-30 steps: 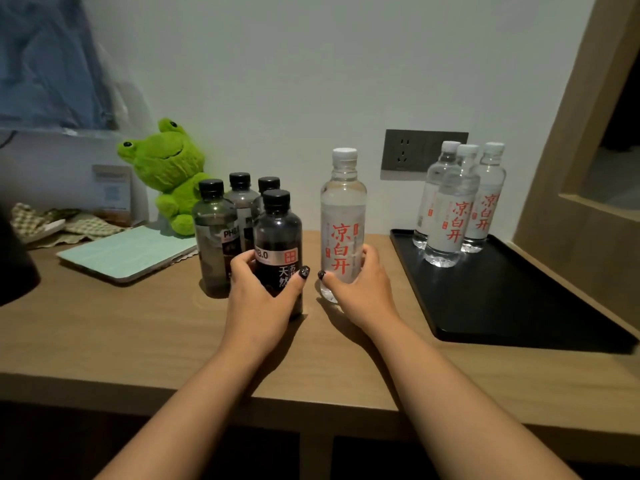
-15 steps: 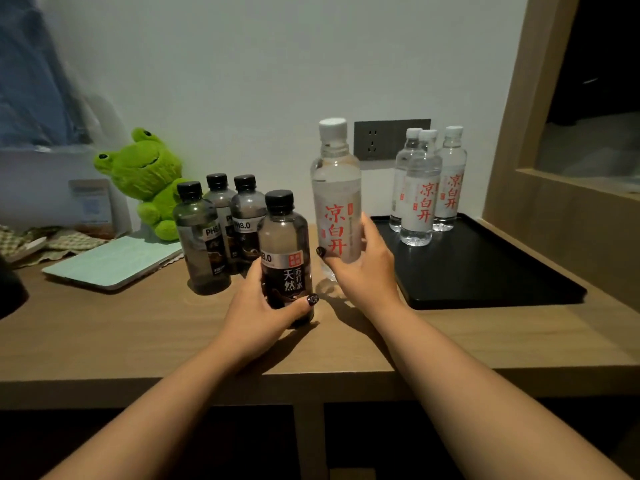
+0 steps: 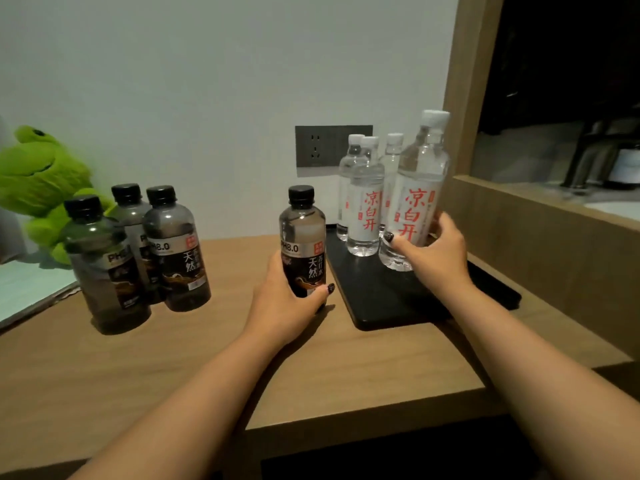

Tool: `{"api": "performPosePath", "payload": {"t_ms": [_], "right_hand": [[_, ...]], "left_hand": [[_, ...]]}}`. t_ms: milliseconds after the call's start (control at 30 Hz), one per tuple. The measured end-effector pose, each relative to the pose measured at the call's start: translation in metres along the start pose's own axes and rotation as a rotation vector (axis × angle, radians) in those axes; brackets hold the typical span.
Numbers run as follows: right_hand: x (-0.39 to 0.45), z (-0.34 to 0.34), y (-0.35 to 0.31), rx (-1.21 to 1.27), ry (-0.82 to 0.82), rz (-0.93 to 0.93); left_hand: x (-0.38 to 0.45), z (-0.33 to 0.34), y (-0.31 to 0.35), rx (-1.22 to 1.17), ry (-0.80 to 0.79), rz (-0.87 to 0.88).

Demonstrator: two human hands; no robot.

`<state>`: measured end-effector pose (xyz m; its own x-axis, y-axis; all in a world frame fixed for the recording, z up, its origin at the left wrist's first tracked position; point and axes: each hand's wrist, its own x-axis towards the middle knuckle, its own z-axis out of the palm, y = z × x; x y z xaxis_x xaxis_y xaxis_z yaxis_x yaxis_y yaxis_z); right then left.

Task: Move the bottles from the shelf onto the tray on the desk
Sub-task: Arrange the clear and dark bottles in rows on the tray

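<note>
Table (image 3: 346,368), wood, w/ black tray (image 3: 388,299) at right. Three clear bottles (image 3: 365,202) stand on tray; three dark bottles (image 3: 138,247) wait at left. Right hand (image 3: 433,251) wraps a fourth clear bottle (image 3: 417,199) low over tray; left hand (image 3: 287,303) grips a dark bottle (image 3: 303,244) just beside tray edge. Step: placing. Next, prob.: seat clear bottle upright w/o knocking neighbours, then bring dark one across.

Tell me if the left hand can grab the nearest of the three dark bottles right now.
Probably not: the left hand is wrapped around another dark bottle. The path across the desk to the nearest one looks clear.
</note>
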<state>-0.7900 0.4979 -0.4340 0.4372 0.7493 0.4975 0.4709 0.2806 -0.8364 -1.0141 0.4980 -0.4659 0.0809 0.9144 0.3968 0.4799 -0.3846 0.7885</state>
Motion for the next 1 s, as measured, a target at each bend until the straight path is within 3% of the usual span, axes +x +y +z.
{"api": "performPosePath", "payload": {"t_ms": [333, 500, 667, 800, 1000], "right_hand": [[0.07, -0.008, 0.054, -0.108, -0.094, 0.145], [0.103, 0.003, 0.061, -0.168, -0.245, 0.174], [0.103, 0.02, 0.082, -0.089, -0.121, 0.168], [0.108, 0.024, 0.092, -0.175, -0.085, 0.107], [0.106, 0.021, 0.089, -0.087, -0.195, 0.14]], "left_hand": [[0.042, 0.025, -0.008, 0.026, -0.004, 0.054], [0.065, 0.034, -0.014, 0.052, 0.012, 0.025], [0.081, 0.041, -0.022, 0.057, 0.048, 0.0], [0.088, 0.042, -0.027, 0.044, 0.056, -0.008], [0.087, 0.04, -0.028, 0.017, 0.022, -0.006]]}}
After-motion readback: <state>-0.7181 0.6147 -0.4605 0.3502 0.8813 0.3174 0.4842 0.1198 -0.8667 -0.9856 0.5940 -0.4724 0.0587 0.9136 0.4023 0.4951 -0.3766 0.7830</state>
